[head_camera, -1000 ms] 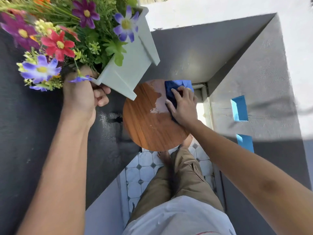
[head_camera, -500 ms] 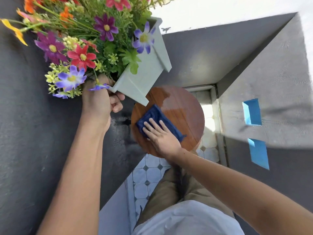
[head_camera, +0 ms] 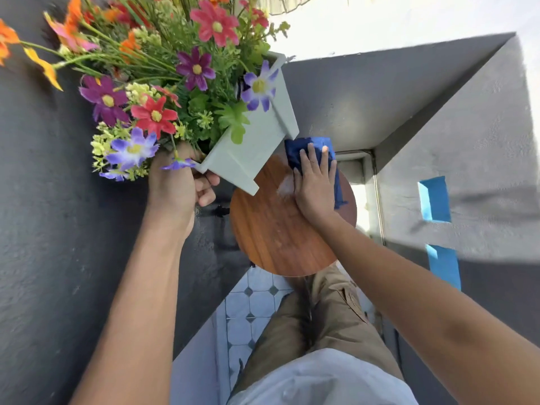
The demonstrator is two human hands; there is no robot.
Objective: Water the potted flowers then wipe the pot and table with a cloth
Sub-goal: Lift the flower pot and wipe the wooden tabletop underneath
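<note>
Blue cloth [head_camera: 295,152] under a flat, open right hand [head_camera: 314,188] wipes the round wooden table [head_camera: 271,229]. The left hand [head_camera: 175,188] grips the lifted flower pot [head_camera: 254,147]; a wet patch [head_camera: 285,187] remains.

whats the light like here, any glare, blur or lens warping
Head view: hard sunlight, with a blown-out white patch past the round table and sharp shadow edges across the grey walls; a pale wet sheen beside the blue cloth under the right hand; orange flowers at the left edge are smeared; wide-angle lens bends the walls; the pot in the left hand stays fairly sharp.
</note>
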